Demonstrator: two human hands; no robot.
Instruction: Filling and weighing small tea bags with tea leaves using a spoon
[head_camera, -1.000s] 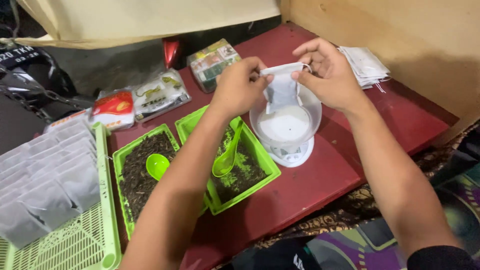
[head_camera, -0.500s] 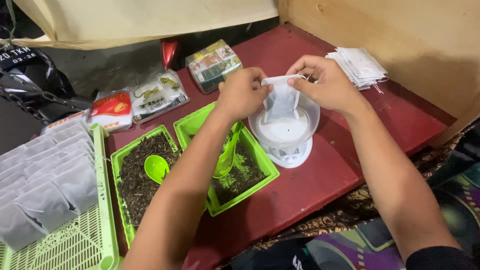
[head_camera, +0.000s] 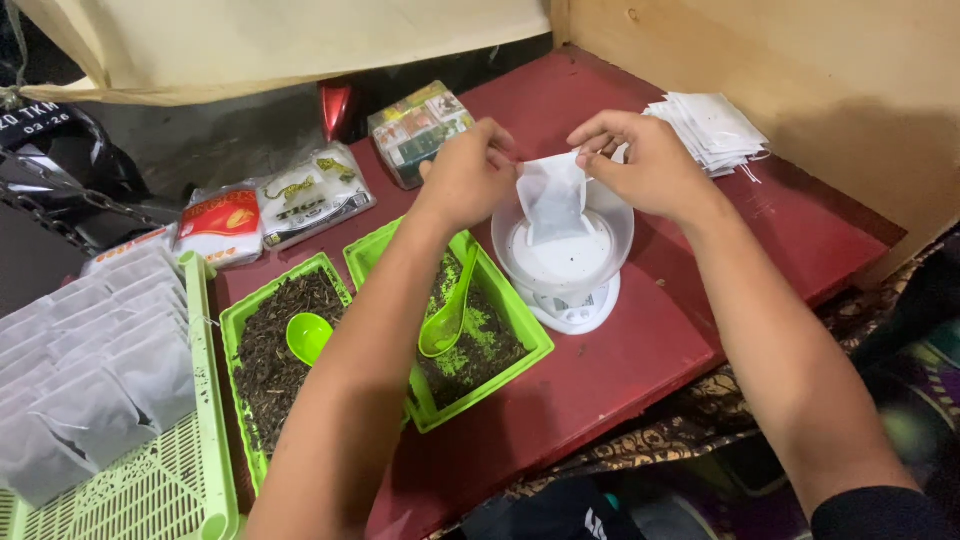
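Observation:
My left hand (head_camera: 468, 178) and my right hand (head_camera: 645, 163) pinch the top corners of a small white paper tea bag (head_camera: 552, 200), one on each side. The bag hangs upright over the clear bowl of a small white kitchen scale (head_camera: 570, 275) on the red table (head_camera: 640, 350). Below my left forearm are two green trays of loose dried tea leaves, the right tray (head_camera: 480, 345) and the left tray (head_camera: 275, 350). A green plastic spoon (head_camera: 450, 320) lies in the right tray and a green scoop (head_camera: 307, 337) in the left.
A stack of empty white tea bags (head_camera: 712, 128) lies at the table's back right by a wooden wall (head_camera: 800, 60). A pale green lattice basket (head_camera: 150, 480) with several filled bags (head_camera: 90, 360) stands at the left. Tea packets (head_camera: 270, 210) and a colourful box (head_camera: 418, 130) sit behind the trays.
Both hands have stayed on the tea bag's top corners above the scale bowl. The bag now hangs a little lower and more spread out between the fingers.

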